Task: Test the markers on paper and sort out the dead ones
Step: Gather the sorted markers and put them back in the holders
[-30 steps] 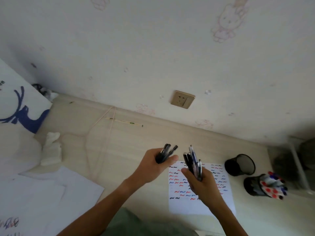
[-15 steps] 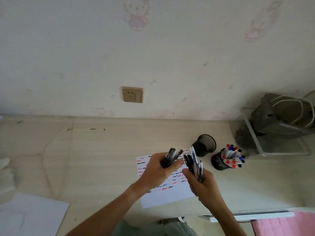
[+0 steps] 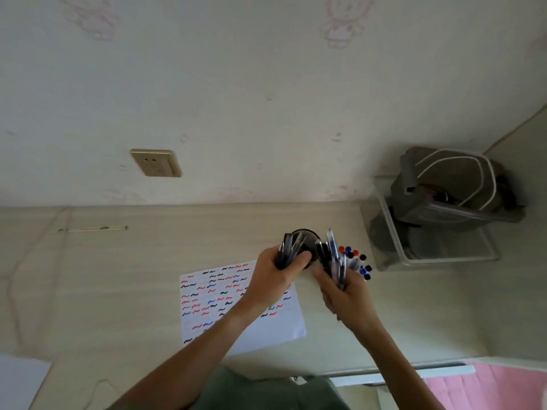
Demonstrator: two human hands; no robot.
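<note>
Both your hands hold marker bundles above the test paper's far edge.

Your left hand (image 3: 278, 275) grips a dark bundle of markers (image 3: 288, 251), tips up, in front of the empty black cup (image 3: 307, 236); your right hand (image 3: 344, 292) clutches a second bundle (image 3: 333, 258) just right of that cup, hiding most of the filled cup of markers (image 3: 356, 261). The scribbled paper (image 3: 216, 294) lies on the counter (image 3: 118, 276) left of and nearer you than the cup.

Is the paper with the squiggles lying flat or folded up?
Flat. The paper lies spread on the desk, rows of squiggles showing, the left hand above it.
</note>
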